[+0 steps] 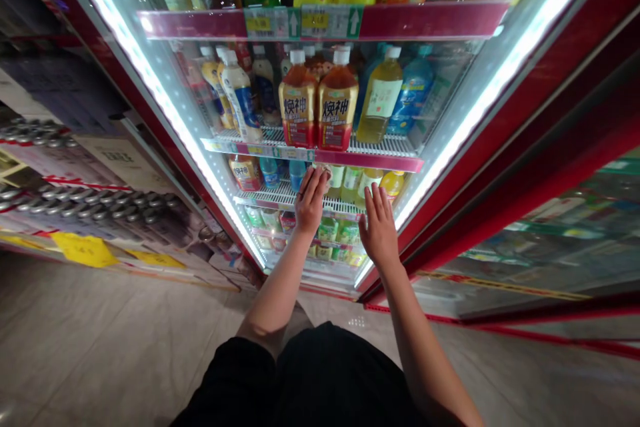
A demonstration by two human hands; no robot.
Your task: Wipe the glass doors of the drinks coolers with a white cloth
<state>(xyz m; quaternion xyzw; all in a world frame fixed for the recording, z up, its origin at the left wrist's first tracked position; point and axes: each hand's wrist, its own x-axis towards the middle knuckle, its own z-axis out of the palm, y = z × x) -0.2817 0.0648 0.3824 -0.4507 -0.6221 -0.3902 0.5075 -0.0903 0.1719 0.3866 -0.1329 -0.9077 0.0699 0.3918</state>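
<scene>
A lit drinks cooler with a glass front (280,265) fills the middle of the head view. My left hand (310,203) is at the glass, just below the middle shelf's pink edge. Its fingers lie close together over a small crumpled pinkish cloth (326,175), which shows past the fingertips. To its right, my right hand (380,225) is held flat with fingers extended, at or very near the glass, holding nothing. Behind the glass, above my hands, stand two red bottles with gold labels (299,107) and a pale green-labelled bottle (381,97).
Bright light strips (165,90) run down both sides of the cooler. On the left are shelves of packaged goods with yellow tags (84,249). A red-framed cooler (540,227) stands to the right. Grey floor tiles (125,327) lie below.
</scene>
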